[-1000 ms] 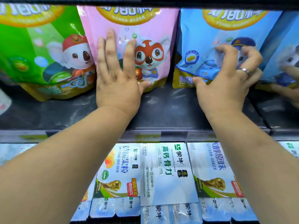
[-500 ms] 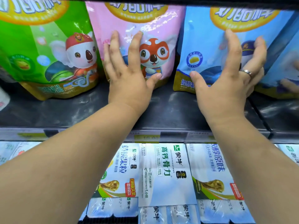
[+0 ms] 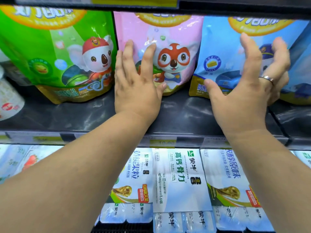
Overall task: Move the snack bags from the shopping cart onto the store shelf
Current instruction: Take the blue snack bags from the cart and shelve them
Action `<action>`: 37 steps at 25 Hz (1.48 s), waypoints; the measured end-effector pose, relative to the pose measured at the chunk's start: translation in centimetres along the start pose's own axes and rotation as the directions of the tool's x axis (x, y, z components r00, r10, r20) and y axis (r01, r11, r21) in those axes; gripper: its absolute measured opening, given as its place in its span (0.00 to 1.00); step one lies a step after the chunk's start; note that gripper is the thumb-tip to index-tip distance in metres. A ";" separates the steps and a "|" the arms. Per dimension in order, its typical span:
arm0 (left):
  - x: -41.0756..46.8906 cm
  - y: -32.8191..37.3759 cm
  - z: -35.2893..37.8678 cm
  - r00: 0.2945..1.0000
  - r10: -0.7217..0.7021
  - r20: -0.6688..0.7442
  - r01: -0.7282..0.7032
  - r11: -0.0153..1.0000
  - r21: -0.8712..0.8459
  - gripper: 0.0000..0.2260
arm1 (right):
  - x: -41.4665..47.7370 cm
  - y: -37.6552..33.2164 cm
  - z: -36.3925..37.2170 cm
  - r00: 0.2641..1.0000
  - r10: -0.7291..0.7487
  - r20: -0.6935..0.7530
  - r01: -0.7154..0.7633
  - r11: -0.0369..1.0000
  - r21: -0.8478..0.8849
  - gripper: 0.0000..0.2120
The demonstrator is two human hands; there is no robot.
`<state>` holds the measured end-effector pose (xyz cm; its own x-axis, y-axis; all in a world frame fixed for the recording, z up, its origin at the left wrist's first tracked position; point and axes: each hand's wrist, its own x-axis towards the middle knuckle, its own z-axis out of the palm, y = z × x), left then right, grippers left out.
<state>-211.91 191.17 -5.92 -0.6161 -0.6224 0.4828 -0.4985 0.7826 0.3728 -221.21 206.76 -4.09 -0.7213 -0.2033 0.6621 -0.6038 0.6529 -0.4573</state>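
**On the store shelf (image 3: 185,113), placing looks nearly finished**

Along its dark board a green snack bag (image 3: 55,52), a pink snack bag (image 3: 168,34) and a blue snack bag (image 3: 218,52) stand upright side by side, so only straightening seems left here. The left hand (image 3: 136,91) lies flat on the pink snack bag, fingers (image 3: 148,59) straight, gripping nothing. The right hand (image 3: 240,98) spreads before the blue snack bag, fingers (image 3: 249,52) loosely curved and empty; contact is blurred. No shopping cart shows, so what remains there cannot be judged.
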 end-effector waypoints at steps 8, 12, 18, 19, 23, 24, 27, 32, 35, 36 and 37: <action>-2.4 -5.8 -5.1 0.972 0.089 -0.217 -0.113 0.988 -0.101 0.25 | -6.5 -7.5 0.3 0.984 -0.081 0.159 0.044 0.973 0.226 0.31; -3.5 -10.1 -7.9 0.956 -0.044 -0.291 0.029 0.998 -0.055 0.23 | -8.6 -12.8 2.3 0.956 -0.124 0.267 0.017 0.929 0.370 0.32; -1.4 -15.2 -8.3 0.985 -0.121 -0.123 0.118 0.993 -0.029 0.31 | -7.2 -20.3 8.4 0.920 -0.015 0.391 -0.150 0.910 0.386 0.35; -1.2 -14.9 -8.0 0.984 -0.160 -0.076 0.156 0.986 -0.053 0.33 | -6.6 -20.5 8.8 0.913 0.031 0.407 -0.200 0.903 0.380 0.36; 0.8 -14.7 -7.2 0.986 -0.161 0.034 0.163 0.983 -0.080 0.34 | -4.9 -20.3 10.2 0.924 0.088 0.373 -0.202 0.938 0.280 0.37; 1.5 -15.4 -6.8 0.986 -0.164 0.042 0.167 0.982 -0.087 0.34 | -4.9 -20.6 10.6 0.925 0.083 0.371 -0.186 0.950 0.252 0.37; 2.6 -15.9 -5.7 0.988 -0.145 0.052 0.149 0.985 -0.088 0.35 | -4.9 -20.7 11.6 0.932 0.063 0.356 -0.134 0.974 0.181 0.33; 2.7 -16.6 -5.7 0.992 -0.122 -0.044 0.118 0.989 -0.090 0.34 | -5.1 -20.6 11.7 0.932 0.056 0.359 -0.153 0.956 0.249 0.24; 1.5 -16.7 -6.2 0.992 -0.088 -0.091 0.076 0.989 -0.128 0.32 | -6.1 -18.2 9.3 0.944 0.061 0.323 -0.146 0.958 0.247 0.14; 1.3 -16.3 -6.4 0.989 -0.106 -0.102 0.090 0.984 -0.155 0.31 | -5.8 -17.1 8.5 0.953 0.071 0.295 -0.126 0.977 0.173 0.12; 1.3 -15.8 -6.4 0.985 -0.139 -0.102 0.119 0.976 -0.182 0.30 | -5.2 -15.9 7.9 0.960 0.096 0.264 -0.116 0.991 0.063 0.11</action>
<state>-200.89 178.07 -6.08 -0.4751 -0.7209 0.5046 -0.4486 0.6917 0.5660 -210.54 191.65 -4.94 -0.8395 -0.3251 0.4353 -0.5362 0.6248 -0.5676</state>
